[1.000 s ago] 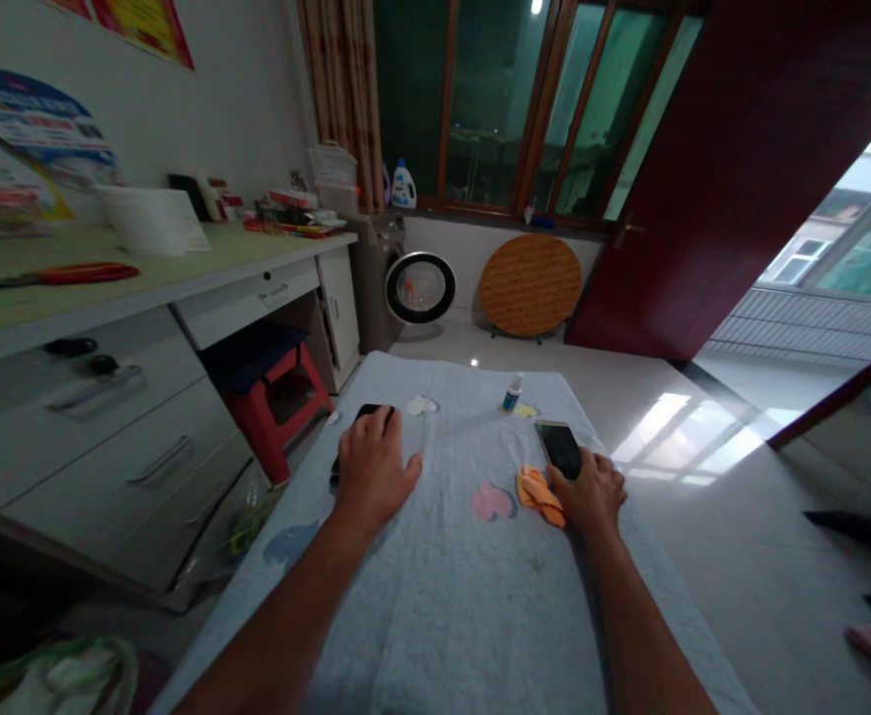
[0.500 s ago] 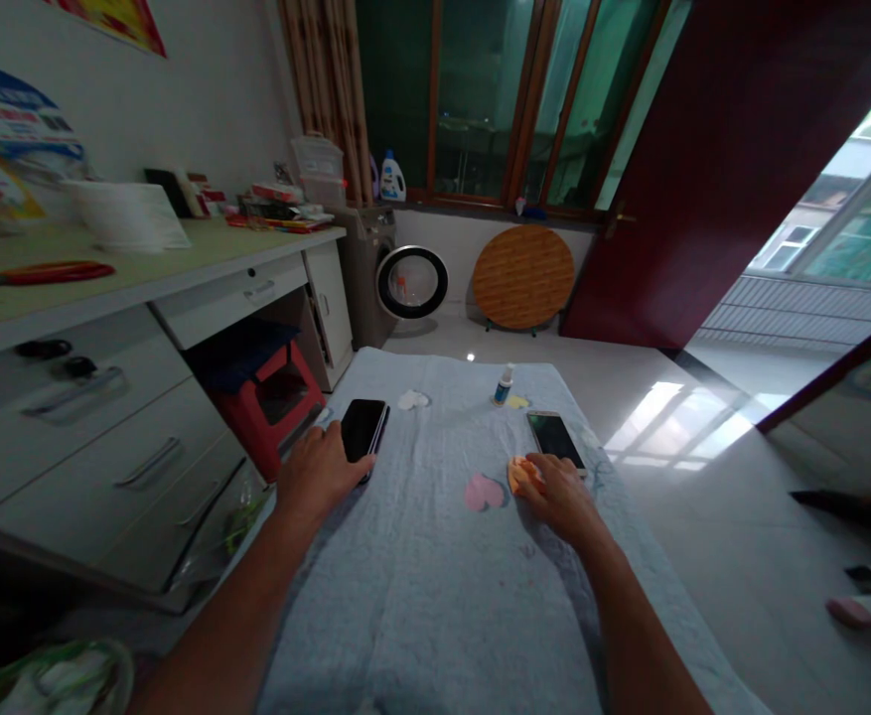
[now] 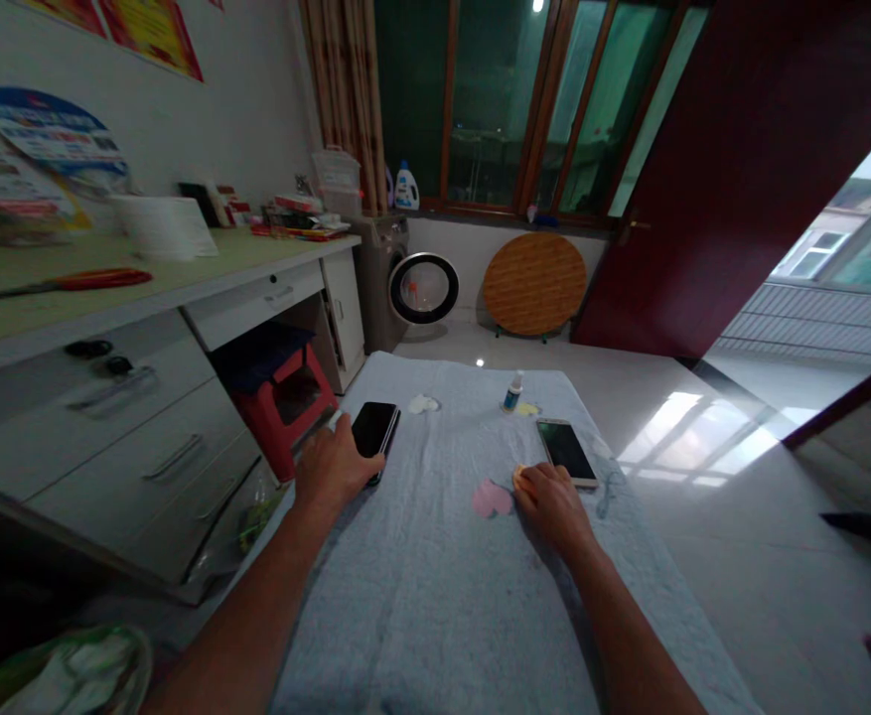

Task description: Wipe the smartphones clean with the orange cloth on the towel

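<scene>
Head view. The person's left hand (image 3: 331, 469) is resting on the near left corner of a dark phone (image 3: 374, 428) lying flat on the towel-covered bench (image 3: 435, 586); its grip is lying loose, fingers spread over the phone's edge rather than closing round it. The right hand (image 3: 552, 501) is pressing down on an orange cloth (image 3: 518, 480), fingers curled over it so that only a sliver is showing; whether the grip is actually closing on the cloth cannot be told. A second phone (image 3: 566, 452), screen up, is lying just beyond the right hand. A pink heart-shaped piece (image 3: 492, 500) is lying just left of that hand; a small bottle (image 3: 511, 392) and a white wad (image 3: 423, 404) are sitting near the far edge. Judging by the layout, both phones are lying on the bench unlifted, the bottle is standing untouched, and any wiping appears to be at its start.
</scene>
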`<action>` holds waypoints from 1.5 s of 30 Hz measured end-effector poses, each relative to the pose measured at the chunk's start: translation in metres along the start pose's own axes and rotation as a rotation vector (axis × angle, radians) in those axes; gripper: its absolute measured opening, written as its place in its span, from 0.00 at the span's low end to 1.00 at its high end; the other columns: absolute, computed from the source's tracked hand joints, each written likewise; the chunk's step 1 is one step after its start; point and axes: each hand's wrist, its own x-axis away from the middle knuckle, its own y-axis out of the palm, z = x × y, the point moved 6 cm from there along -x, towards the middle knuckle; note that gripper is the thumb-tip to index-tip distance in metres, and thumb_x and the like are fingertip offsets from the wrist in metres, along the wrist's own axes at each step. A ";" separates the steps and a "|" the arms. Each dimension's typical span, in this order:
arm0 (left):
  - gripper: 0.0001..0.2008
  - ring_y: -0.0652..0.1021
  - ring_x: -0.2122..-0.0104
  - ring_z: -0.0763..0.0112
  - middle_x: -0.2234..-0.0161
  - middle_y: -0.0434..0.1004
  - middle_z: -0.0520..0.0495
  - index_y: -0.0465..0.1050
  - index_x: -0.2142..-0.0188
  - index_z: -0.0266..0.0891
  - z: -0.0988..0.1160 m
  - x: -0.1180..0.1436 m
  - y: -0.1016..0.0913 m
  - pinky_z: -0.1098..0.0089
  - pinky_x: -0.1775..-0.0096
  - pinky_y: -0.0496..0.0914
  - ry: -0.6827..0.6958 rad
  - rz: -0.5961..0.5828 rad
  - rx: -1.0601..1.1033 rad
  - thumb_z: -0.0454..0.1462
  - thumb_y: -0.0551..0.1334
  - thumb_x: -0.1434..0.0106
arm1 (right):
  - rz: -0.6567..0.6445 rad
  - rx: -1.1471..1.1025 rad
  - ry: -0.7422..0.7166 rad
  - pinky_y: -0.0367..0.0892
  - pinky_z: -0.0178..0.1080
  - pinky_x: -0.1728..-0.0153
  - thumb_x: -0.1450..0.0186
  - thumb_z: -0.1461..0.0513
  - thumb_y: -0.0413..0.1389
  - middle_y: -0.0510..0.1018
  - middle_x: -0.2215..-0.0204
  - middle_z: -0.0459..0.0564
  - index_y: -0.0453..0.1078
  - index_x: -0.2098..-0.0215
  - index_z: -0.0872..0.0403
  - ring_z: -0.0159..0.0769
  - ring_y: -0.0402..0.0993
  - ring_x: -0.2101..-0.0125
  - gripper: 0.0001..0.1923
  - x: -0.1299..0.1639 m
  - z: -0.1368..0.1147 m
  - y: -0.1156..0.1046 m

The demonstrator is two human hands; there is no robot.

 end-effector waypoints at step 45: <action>0.26 0.73 0.55 0.58 0.57 0.71 0.45 0.69 0.53 0.42 0.103 0.074 0.069 0.65 0.55 0.66 0.527 -0.265 0.322 0.50 0.68 0.48 | -0.034 -0.305 -0.218 0.61 0.38 0.59 0.36 0.69 0.53 0.69 0.65 0.50 0.74 0.63 0.54 0.35 0.64 0.62 0.09 -0.002 -0.061 0.021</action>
